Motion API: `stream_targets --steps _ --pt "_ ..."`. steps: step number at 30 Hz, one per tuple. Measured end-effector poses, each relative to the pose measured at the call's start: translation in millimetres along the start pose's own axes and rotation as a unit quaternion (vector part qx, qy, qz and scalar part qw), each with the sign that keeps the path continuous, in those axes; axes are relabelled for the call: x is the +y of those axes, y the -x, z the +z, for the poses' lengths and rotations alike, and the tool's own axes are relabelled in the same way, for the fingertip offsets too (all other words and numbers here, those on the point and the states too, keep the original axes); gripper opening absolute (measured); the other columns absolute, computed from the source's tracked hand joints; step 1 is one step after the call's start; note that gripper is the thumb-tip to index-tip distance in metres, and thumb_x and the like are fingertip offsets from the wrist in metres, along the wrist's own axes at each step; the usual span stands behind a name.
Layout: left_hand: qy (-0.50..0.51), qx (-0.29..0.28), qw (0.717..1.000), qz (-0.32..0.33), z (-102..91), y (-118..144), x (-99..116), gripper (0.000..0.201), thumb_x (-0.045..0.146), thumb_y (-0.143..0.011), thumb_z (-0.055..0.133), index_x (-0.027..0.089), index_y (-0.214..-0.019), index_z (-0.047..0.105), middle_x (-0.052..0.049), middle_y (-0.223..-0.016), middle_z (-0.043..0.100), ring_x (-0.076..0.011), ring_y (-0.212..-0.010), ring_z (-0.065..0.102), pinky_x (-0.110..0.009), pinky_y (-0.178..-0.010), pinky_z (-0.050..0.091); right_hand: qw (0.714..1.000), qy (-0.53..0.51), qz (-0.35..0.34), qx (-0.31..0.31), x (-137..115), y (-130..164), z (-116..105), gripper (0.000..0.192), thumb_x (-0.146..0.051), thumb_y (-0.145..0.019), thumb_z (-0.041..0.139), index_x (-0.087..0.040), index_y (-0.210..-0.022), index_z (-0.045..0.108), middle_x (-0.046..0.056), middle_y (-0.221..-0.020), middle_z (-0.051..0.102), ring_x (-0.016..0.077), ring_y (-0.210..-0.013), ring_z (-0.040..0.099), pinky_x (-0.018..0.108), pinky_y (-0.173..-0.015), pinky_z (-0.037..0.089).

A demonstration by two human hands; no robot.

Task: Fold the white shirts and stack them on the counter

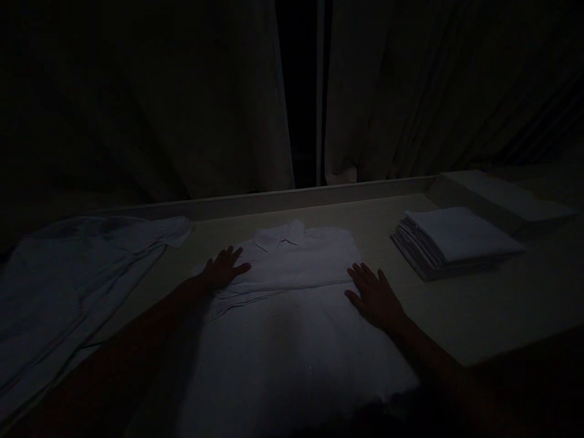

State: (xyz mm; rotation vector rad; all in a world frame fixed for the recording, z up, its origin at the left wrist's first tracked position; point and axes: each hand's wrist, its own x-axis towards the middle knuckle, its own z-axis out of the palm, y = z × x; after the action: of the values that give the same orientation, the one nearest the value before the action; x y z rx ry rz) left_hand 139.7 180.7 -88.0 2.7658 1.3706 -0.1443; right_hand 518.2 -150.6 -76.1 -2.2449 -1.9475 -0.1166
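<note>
A white collared shirt [292,340] lies spread out on the table in front of me, its collar at the far end and its lower part toward me. Creased folds of cloth run across it below the collar. My left hand [223,267] rests on the shirt's left edge near the shoulder, fingers spread. On the opposite edge, my right hand [374,295] lies flat with the fingers apart, touching the cloth. The scene is very dark, so fine details of the fabric cannot be made out.
A stack of folded white cloths [460,234] sits on the right. More white garments [68,274] lie loosely at the left. The pale table [456,316] has a raised back edge [310,196], with a box-like block [497,191] at the back right. Curtains [219,109] hang behind.
</note>
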Motion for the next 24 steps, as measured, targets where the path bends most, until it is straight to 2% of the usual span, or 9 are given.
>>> stream_targets --steps 2,5,8,11,14,16,19,21,24 --pt "-0.002 0.001 1.0 0.018 -13.2 13 -3 0.084 0.069 -0.085 0.032 0.019 -0.151 0.022 -0.017 -0.159 0.017 -0.0358 -0.144 0.019 -0.056 -0.11 0.023 1.0 0.0 0.002 0.0 0 0 -1 0.064 -0.059 -0.097 0.027 -0.025 -0.151 0.028 0.006 -0.157 0.026 0.026 -0.146 0.016 0.054 -0.116 0.009" --pt "-0.03 0.048 0.995 0.078 -27.6 52 -1 0.076 0.066 -0.087 0.033 0.028 -0.152 0.018 -0.008 -0.162 0.003 -0.0327 -0.148 0.007 -0.054 -0.114 0.013 1.0 0.002 0.002 0.003 0 0 0 0.064 -0.059 -0.097 0.027 -0.025 -0.151 0.028 0.006 -0.157 0.026 0.0259 -0.146 0.016 0.054 -0.116 0.009" --pt "-0.05 0.05 0.991 0.113 -20.3 101 4 0.061 0.058 -0.093 0.028 0.037 -0.15 0.023 0.0 -0.162 0.009 -0.0284 -0.148 0.008 -0.053 -0.116 0.01 1.0 0.001 0.0 0.006 1 1 1 0.064 -0.059 -0.097 0.027 -0.024 -0.151 0.029 0.007 -0.157 0.027 0.0268 -0.146 0.016 0.055 -0.115 0.008" --pt "-0.039 0.042 0.997 0.048 -1.8 135 8 0.059 0.054 -0.094 0.025 0.037 -0.15 0.021 0.0 -0.161 0.017 -0.0271 -0.147 0.015 -0.051 -0.115 0.017 1.0 -0.006 0.0 0.007 0 2 2 0.064 -0.059 -0.097 0.027 -0.024 -0.15 0.03 0.008 -0.156 0.027 0.0274 -0.145 0.016 0.056 -0.115 0.007" --pt "-0.055 0.076 0.996 -0.004 7.3 145 12 0.057 0.05 -0.095 0.026 0.036 -0.15 0.022 0.0 -0.16 0.018 -0.0285 -0.147 0.015 -0.053 -0.115 0.015 1.0 -0.011 0.005 0.0 -1 4 0 0.065 -0.06 -0.096 0.027 -0.024 -0.15 0.03 0.009 -0.156 0.029 0.0271 -0.145 0.017 0.056 -0.114 0.008" --pt "-0.076 0.09 0.993 -0.011 4.5 146 14 0.055 0.046 -0.094 0.028 0.037 -0.148 0.028 -0.001 -0.16 0.02 -0.0299 -0.147 0.016 -0.056 -0.115 0.011 1.0 -0.013 0.009 -0.003 0 5 -1 0.064 -0.06 -0.096 0.027 -0.024 -0.15 0.031 0.009 -0.156 0.029 0.0267 -0.145 0.016 0.056 -0.114 0.009" --pt "-0.086 0.079 0.993 -0.018 -6.8 155 15 0.052 0.041 -0.093 0.03 0.038 -0.146 0.035 -0.002 -0.158 0.026 -0.031 -0.145 0.02 -0.057 -0.115 0.009 1.0 -0.015 0.016 -0.002 -1 5 -6 0.062 -0.059 -0.097 0.028 -0.025 -0.148 0.034 0.009 -0.156 0.029 0.0267 -0.146 0.015 0.055 -0.113 0.011" --pt "-0.069 0.077 0.993 -0.054 -14.0 170 14 0.054 0.039 -0.092 0.031 0.036 -0.145 0.037 -0.004 -0.157 0.029 -0.032 -0.143 0.026 -0.058 -0.114 0.012 1.0 -0.013 0.023 -0.002 -2 4 -10 0.06 -0.059 -0.096 0.029 -0.027 -0.147 0.037 0.009 -0.156 0.029 0.0279 -0.145 0.016 0.056 -0.112 0.012" --pt "-0.006 0.1 0.989 -0.112 -16.8 207 22 0.057 0.038 -0.087 0.035 0.024 -0.14 0.047 -0.009 -0.153 0.036 -0.0315 -0.142 0.029 -0.055 -0.114 0.021 0.998 -0.017 0.043 0.031 -4 10 -17 0.061 -0.056 -0.096 0.032 -0.023 -0.147 0.036 0.011 -0.155 0.03 0.0304 -0.144 0.019 0.057 -0.111 0.015"
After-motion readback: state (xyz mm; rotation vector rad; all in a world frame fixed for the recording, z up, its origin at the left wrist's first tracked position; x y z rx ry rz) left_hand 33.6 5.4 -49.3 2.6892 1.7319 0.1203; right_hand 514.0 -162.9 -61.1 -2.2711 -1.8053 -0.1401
